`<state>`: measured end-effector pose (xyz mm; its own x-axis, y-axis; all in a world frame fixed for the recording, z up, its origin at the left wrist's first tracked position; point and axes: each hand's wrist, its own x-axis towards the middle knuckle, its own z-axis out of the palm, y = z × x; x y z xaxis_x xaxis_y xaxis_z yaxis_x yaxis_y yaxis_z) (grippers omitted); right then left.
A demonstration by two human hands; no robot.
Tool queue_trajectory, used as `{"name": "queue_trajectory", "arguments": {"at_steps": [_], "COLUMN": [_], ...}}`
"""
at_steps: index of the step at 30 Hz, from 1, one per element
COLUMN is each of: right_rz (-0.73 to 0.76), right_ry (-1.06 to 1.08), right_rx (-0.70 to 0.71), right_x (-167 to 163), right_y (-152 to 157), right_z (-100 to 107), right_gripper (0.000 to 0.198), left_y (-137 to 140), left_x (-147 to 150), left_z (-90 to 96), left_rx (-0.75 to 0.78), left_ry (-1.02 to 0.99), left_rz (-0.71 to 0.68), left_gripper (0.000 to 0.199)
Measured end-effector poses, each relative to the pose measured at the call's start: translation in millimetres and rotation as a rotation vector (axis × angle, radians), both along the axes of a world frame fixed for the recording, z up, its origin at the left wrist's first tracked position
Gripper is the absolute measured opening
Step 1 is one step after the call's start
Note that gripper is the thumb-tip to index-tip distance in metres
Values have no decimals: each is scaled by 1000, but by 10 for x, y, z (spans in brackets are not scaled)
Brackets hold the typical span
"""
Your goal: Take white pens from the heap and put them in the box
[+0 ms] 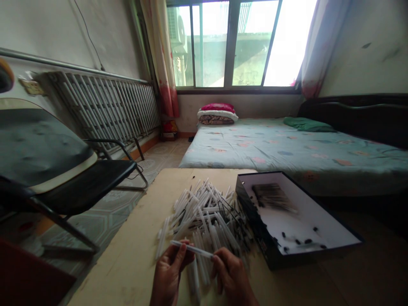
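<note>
1. Fingers (pixel 181 251) of the left hand (pixel 168 272) are closed around one end of a white pen tube (pixel 191 249), which is held level just above the desk (pixel 127 263).
2. Fingers of the right hand (pixel 230 274) are pinched on the other end of the same pen tube.
3. Both hands are held near the lower edge of the view, close together and joined only by the tube.
4. A heap of white pen tubes (pixel 204 212) is spread on the desk just beyond the hands, mixed with thin dark refills.
5. A shallow black box (pixel 255 221) with a white inside is set to the right of the heap, touching it; a bundle of dark refills (pixel 274 196) and a few small dark caps (pixel 302 242) are seen in it.
6. A black chair (pixel 79 182) is placed to the left of the desk, and a bed (pixel 287 148) lies behind it under the window.
</note>
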<state>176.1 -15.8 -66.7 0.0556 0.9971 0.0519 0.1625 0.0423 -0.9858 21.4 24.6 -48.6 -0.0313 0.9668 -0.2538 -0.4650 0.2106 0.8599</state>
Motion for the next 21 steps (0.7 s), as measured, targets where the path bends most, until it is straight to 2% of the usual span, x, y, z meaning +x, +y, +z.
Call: {"name": "queue_trajectory", "arguments": {"at_steps": [6,11,16,21], "right_rz": [24,-5,15,16], "right_ry": [24,36,69,104], "right_rx": [-54,-4,-67,-34], "right_x": [-9,-2,-17,-23], "right_y": [-7,-2,2,0], "right_z": [-25,-36,-41,-74], "right_gripper": [45,42,48,44], "left_y": [-6,-4,1,-10], "left_x": [4,8,0,-14], "left_z": [34,52,23,-7], "left_rx": [5,15,4,3], "left_ry": [14,32,25,18], "left_rz": [9,9,4,-18], "left_gripper": [27,28,27,24]}}
